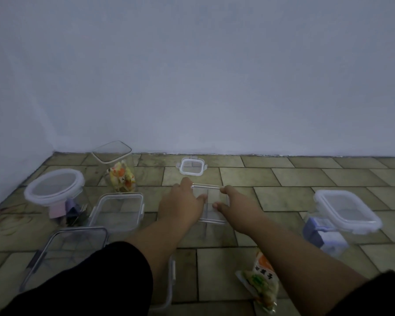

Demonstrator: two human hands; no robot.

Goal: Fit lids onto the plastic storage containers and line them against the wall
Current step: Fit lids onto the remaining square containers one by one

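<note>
A small clear square container (209, 202) stands open on the tiled floor at centre. My left hand (183, 202) grips its left side and my right hand (234, 205) grips its right side. Just beyond it lies a small square lid (191, 166) with clip tabs. A lidded round container (55, 190) stands at the left, a tall container of snacks (121, 176) with a lid (111, 151) resting tilted on top stands behind it, and a lidded rectangular container (344, 215) stands at the right.
An open rectangular container (118, 210) sits left of my hands, with a larger clear one (62, 252) nearer me. A clear lid (170, 286) lies partly under my left arm. A snack packet (260, 283) lies at the lower right. The pale wall (214, 87) meets the floor behind.
</note>
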